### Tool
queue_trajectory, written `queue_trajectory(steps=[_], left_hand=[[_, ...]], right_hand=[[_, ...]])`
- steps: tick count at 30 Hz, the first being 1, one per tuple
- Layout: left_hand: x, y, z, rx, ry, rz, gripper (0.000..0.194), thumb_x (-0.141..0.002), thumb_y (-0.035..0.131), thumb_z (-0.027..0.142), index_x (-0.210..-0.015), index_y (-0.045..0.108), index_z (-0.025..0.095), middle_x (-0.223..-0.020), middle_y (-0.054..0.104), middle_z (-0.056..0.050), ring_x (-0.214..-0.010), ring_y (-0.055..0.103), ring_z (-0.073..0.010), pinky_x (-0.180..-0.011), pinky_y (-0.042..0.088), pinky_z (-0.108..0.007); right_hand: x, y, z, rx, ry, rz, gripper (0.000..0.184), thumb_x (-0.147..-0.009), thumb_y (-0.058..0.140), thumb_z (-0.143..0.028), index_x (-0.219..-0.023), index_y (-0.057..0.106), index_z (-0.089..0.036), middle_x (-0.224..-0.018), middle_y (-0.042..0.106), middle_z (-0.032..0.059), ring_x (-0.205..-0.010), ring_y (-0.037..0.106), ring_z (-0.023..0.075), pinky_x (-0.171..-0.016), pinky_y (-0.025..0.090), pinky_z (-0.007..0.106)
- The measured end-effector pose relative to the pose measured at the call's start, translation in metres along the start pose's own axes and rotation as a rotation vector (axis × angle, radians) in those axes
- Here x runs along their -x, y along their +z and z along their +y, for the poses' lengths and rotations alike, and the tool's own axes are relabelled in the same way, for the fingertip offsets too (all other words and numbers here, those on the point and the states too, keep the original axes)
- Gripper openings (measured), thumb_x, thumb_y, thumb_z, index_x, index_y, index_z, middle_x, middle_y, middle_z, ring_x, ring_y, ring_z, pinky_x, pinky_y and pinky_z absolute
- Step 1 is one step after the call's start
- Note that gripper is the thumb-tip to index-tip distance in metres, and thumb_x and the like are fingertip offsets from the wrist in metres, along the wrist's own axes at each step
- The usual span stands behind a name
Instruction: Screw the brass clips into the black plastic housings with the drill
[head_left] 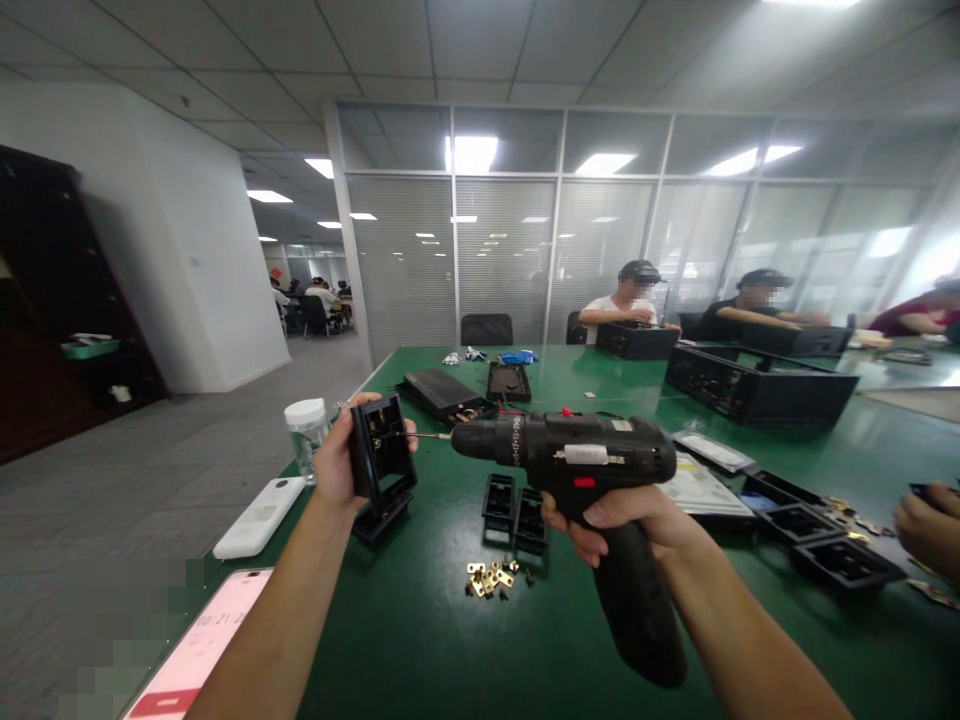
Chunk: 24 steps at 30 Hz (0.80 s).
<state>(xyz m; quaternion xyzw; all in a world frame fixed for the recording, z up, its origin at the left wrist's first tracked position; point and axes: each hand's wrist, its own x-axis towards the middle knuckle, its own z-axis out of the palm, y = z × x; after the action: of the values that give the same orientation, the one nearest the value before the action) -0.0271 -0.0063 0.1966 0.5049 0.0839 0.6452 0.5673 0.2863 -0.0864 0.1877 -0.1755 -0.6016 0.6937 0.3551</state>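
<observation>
My left hand grips a black plastic frame, held upright above the table's left side. In my right hand is a black cordless drill, my fingers wrapped round its handle. The drill's long thin bit points left, and its tip reaches into the frame near a small brass-coloured part; whether it touches a screw is too small to tell. Below the held frame lies another black frame. Two more small black frames lie left of the drill's handle. Nearer to me sits a small heap of brass plates and dark screws.
A lidded clear jar, a white power bank-like block and a lit phone line the left edge. Black casings lie behind. Large black boxes stand right, near co-workers. Another person's hand is at far right.
</observation>
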Motion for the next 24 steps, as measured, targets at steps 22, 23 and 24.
queue_trajectory(steps=[22,23,24], left_hand=[[0.002,0.002,0.0,-0.017,-0.02,0.021,0.039,-0.081,0.065,0.054,-0.1,0.059,0.021,-0.086,0.069,-0.006,-0.077,0.069,-0.0267,-0.063,0.056,-0.04],[0.002,0.002,0.0,-0.015,-0.023,0.019,0.039,-0.081,0.065,0.054,-0.1,0.059,0.021,-0.086,0.069,-0.006,-0.077,0.069,-0.0266,-0.063,0.056,-0.04],[0.002,0.002,0.0,-0.012,-0.026,0.016,0.038,-0.081,0.065,0.053,-0.1,0.058,0.021,-0.086,0.069,-0.006,-0.077,0.07,-0.0265,-0.063,0.056,-0.04]], right_hand=[[0.003,-0.005,0.01,-0.024,-0.052,-0.055,0.035,-0.073,0.067,-0.03,-0.098,0.065,-0.006,-0.08,0.06,0.0072,-0.052,0.051,0.0059,-0.052,0.046,0.018],[0.003,-0.005,0.01,-0.023,-0.052,-0.051,0.035,-0.073,0.067,-0.03,-0.098,0.065,-0.006,-0.082,0.06,0.0076,-0.052,0.051,0.0057,-0.052,0.046,0.018],[0.003,-0.004,0.009,-0.021,-0.051,-0.047,0.035,-0.073,0.067,-0.03,-0.098,0.065,-0.006,-0.083,0.061,0.0079,-0.053,0.051,0.0055,-0.052,0.046,0.018]])
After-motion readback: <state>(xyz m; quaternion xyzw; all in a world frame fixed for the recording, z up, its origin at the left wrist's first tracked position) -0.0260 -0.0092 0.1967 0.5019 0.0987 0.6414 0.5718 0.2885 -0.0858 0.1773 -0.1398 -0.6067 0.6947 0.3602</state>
